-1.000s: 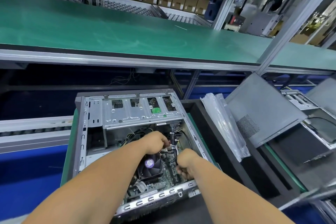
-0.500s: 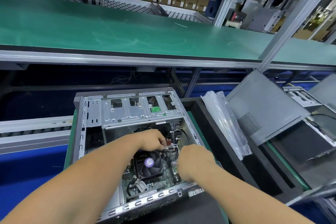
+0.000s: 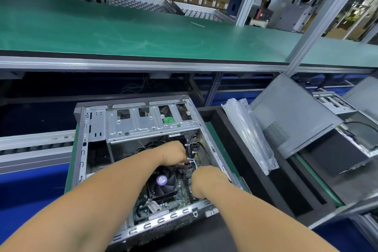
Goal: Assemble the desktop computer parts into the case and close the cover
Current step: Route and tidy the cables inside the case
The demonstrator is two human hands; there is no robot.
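We are reaching both hands into the open case (image 3: 81, 149): our left hand (image 3: 173, 154) is pinching the cable bundle (image 3: 191, 149), running away from us; our right hand (image 3: 206, 180), curled just beside, grip unclear.

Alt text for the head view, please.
Both hands, left hand and right hand, work at a tied cable bundle inside an open computer case, beside the CPU fan. A grey side panel leans to the right.
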